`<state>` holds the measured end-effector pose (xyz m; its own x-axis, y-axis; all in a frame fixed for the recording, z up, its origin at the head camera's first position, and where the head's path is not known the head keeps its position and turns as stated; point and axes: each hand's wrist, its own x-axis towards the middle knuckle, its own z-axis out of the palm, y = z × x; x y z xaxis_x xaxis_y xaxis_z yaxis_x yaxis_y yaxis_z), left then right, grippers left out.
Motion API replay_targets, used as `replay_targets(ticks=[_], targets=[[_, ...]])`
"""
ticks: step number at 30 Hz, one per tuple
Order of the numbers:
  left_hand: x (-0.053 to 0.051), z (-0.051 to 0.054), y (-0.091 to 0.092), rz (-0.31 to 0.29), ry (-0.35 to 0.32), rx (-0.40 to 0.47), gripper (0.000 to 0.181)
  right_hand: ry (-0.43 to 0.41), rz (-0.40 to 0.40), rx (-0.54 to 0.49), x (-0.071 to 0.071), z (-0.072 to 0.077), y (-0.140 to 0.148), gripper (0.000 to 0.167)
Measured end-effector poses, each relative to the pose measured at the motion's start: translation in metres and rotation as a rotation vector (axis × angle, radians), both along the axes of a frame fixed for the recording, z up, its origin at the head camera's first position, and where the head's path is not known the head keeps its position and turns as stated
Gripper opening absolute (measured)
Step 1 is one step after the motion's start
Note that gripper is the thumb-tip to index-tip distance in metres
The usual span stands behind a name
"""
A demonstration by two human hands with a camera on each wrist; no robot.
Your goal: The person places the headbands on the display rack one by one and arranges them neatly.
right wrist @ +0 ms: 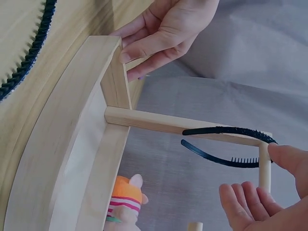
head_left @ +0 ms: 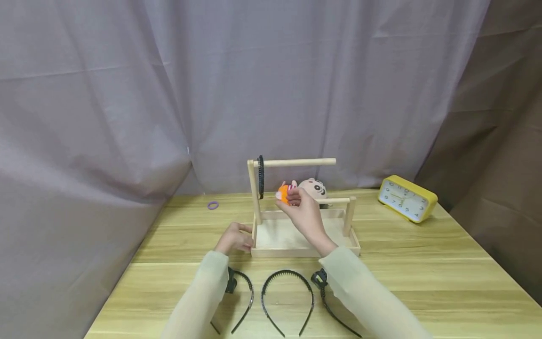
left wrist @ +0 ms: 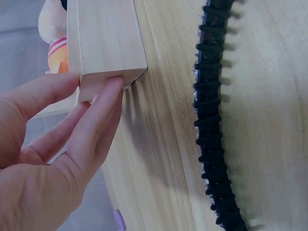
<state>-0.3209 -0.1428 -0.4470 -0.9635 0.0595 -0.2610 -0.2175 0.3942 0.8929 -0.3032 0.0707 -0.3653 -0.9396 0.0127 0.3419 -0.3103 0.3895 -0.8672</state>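
My left hand (head_left: 235, 238) touches the left end of a wooden rack's tray (head_left: 292, 253). In the left wrist view its fingertips rest against the tray's end wall (left wrist: 107, 42), with no clear grip. A black toothed headband (head_left: 260, 178) hangs on the rack's upper bar (head_left: 300, 162), close to the upright. My right hand (head_left: 304, 216) is raised above the tray, its fingers loosely bent and holding nothing. In the right wrist view its thumb appears near the hanging headband (right wrist: 226, 130); whether they touch is unclear.
Three black headbands lie in front, one in the middle (head_left: 288, 272). Behind the rack sits a plush toy (head_left: 312, 188) with an orange hat. A yellow alarm clock (head_left: 407, 198) stands at right. A purple ring (head_left: 213, 205) lies at left. The rack has a lower bar (head_left: 334, 201).
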Motion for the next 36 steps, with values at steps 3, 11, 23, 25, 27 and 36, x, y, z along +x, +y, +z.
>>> replay_targets(ticks=[3,11,23,25,27,36], targets=[[0.0,-0.002,-0.001,0.0,0.0,-0.001,0.048,-0.021,0.022,0.005,0.004,0.001,0.004,0.041],[0.001,-0.001,-0.002,0.002,0.005,-0.01,0.048,-0.031,0.016,0.032,0.009,-0.008,0.018,0.041],[-0.001,0.002,-0.001,-0.008,-0.003,-0.023,0.048,-0.054,0.005,0.074,0.018,-0.02,0.042,0.042],[-0.001,0.003,0.0,-0.003,-0.005,-0.013,0.048,-0.055,0.008,0.073,0.02,-0.02,0.046,0.042],[-0.001,0.003,0.0,-0.002,-0.005,-0.008,0.048,-0.054,0.01,0.071,0.022,-0.02,0.049,0.041],[0.0,0.001,0.0,-0.011,-0.002,-0.002,0.047,-0.045,-0.005,0.098,0.034,-0.027,0.07,0.037]])
